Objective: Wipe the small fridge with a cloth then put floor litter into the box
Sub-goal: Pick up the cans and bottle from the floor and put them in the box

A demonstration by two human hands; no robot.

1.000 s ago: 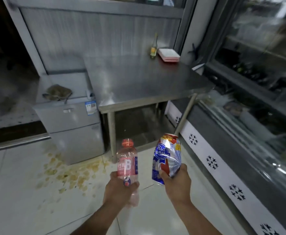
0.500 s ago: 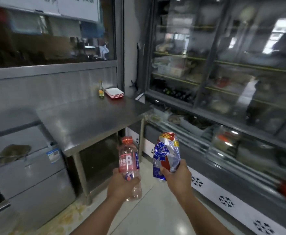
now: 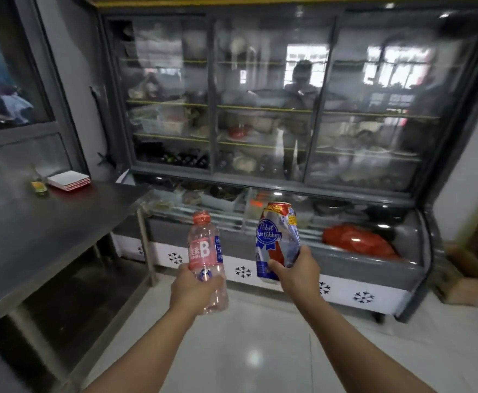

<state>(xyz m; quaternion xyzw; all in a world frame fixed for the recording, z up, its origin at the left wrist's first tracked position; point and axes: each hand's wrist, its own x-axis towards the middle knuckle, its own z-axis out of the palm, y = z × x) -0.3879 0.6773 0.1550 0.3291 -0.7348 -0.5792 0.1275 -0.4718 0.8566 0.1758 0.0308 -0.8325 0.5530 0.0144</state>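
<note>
Nearest: left hand (image 3: 196,287) wrapped around the lower half of a pink-capped plastic bottle (image 3: 206,251), held upright, cap on, apparently empty or nearly so, clear at the base. Beside it, well apart from touching, right hand (image 3: 297,276) clamped on the bottom of a dented blue-and-white beer can (image 3: 277,241), also upright, top facing up; contents impossible to tell. Both pieces carried at chest height, arms stretched forward, most likely as floor litter on its way to the box, one item per hand to save a trip. Upright carriage probably to keep any dregs from dripping onto the pale tiled floor (image 3: 260,350).

Left and a little farther: steel desk (image 3: 48,222), bearing a small amber bottle (image 3: 38,184) and a stack of white, red-edged trays (image 3: 69,180) near its back edge, close together.

Farther still: glass-fronted display cooler (image 3: 274,109), shelves crowded with tubs and food, blurred behind reflections; lower slanted case holding dishes and something red in wrap (image 3: 356,241).

Far right, on the floor beside the cooler: a brown cardboard box (image 3: 464,282), probably the target for the litter, interior hidden. Small fridge and cloth out of view.
</note>
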